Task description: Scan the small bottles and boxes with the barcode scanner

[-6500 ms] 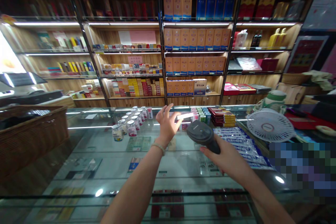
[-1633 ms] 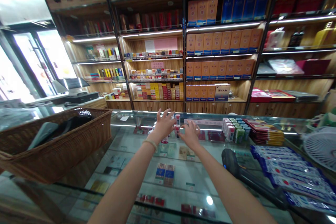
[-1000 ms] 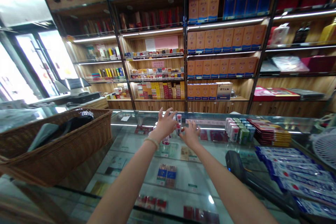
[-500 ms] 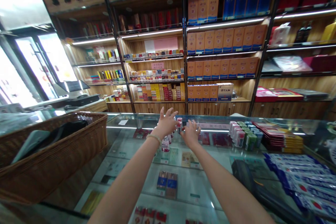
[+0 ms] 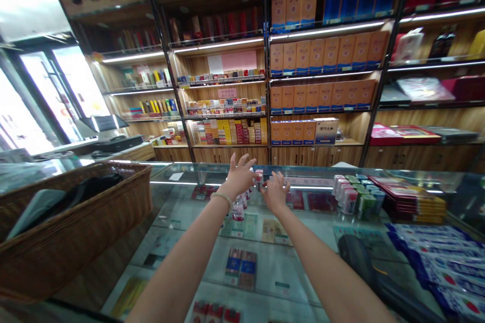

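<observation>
Both my arms stretch forward over the glass counter (image 5: 212, 257). At their far end, a small pink-and-white bottle (image 5: 259, 175) stands between my fingertips. My left hand (image 5: 241, 179), with a pale bracelet at the wrist, pinches it from the left, its other fingers raised and spread. From the right, my right hand (image 5: 275, 192) meets the same bottle with thumb and finger, the rest loosely curled. Several more pink-topped clear bottles (image 5: 238, 210) stand beside my left wrist, partly hidden by that hand and forearm.
A wicker basket (image 5: 125, 207) sits at left. On the right are pink, green and blue bottles (image 5: 361, 202), stacked red-and-yellow packets (image 5: 409, 197), blue-and-white packs (image 5: 447, 267) and a dark handheld scanner (image 5: 364, 267). Shelves of boxes (image 5: 322, 96) line the back wall.
The view has shifted very slightly. Both hands stay around the same small bottle, with hardly any movement.
</observation>
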A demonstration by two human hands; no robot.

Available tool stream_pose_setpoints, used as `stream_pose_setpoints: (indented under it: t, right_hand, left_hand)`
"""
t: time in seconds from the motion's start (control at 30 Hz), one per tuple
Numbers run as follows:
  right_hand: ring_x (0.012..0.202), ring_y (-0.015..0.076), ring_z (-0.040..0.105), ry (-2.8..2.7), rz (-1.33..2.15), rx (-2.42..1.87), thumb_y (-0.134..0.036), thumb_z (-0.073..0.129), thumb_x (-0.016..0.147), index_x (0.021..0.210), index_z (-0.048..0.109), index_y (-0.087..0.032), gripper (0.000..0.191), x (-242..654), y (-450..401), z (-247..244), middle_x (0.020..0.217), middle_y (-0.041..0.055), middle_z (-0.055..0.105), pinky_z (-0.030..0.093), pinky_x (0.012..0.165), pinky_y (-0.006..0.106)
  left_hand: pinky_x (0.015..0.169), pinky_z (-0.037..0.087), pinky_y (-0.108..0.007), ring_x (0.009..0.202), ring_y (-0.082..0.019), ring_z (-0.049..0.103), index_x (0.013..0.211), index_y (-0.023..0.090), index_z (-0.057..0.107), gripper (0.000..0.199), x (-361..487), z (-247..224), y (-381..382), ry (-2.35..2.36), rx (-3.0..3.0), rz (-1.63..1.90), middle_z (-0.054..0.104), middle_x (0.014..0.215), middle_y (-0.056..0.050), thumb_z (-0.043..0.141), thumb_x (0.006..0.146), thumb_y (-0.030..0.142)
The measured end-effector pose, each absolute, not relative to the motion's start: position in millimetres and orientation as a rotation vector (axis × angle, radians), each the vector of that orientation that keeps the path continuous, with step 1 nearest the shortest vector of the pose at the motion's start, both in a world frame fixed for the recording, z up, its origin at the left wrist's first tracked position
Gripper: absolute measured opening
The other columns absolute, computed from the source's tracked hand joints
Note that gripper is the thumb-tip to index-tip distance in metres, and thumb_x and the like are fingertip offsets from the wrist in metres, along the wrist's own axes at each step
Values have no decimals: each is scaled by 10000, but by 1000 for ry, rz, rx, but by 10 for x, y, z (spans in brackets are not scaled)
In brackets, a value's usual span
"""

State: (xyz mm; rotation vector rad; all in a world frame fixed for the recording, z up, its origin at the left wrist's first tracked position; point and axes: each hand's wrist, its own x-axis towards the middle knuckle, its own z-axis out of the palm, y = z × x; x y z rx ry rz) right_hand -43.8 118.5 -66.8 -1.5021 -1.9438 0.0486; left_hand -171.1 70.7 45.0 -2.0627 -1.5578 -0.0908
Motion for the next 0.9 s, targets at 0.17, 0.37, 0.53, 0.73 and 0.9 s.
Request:
stream_pose_setpoints:
  t: [0.17,0.37,0.53,0.73,0.9]
  right_hand:
    - [1471,319,238,-1958,61,-1517,-320,584,895,1018,740,-221,223,-421,1166,-637,1551,112,421,188,1144,588]
    - [1486,340,229,-1987,113,-1609,-357,567,904,1265,619,-163,412,-375,1046,-447,1576,175,373,132,1170,600]
    - [1537,387,-14,-2108,124,-1652,-466,510,924,1548,303,-104,750,-236,922,-235,1673,201,53,-12,1174,645]
    - [1529,383,-129,-2203,131,-1655,-544,437,945,1609,99,-219,813,20,826,-51,1683,126,-84,-137,1146,654]
    - [1533,378,-112,-2241,152,-1658,-569,389,957,1607,113,-237,780,260,705,126,1683,133,-67,-139,1143,652]
  left_hand:
    - [1155,98,-740,1451,-366,334,1052,398,759,293,-1700,472,707,-1595,-2071,-93,515,1510,-21,752,793,262]
    - [1163,89,-731,1468,-355,318,1172,388,711,362,-1705,489,693,-1625,-2062,-67,494,1527,-47,726,819,310]
    - [1173,19,-726,1507,-350,250,1367,388,575,532,-1679,550,634,-1607,-2038,-78,413,1587,-63,686,846,386]
    - [1183,-26,-710,1533,-346,189,1456,361,490,578,-1547,635,466,-1604,-2013,-84,352,1618,-79,602,896,452]
    - [1195,15,-695,1519,-341,239,1441,350,513,541,-1335,685,293,-1620,-1988,-133,381,1603,-82,576,915,461]
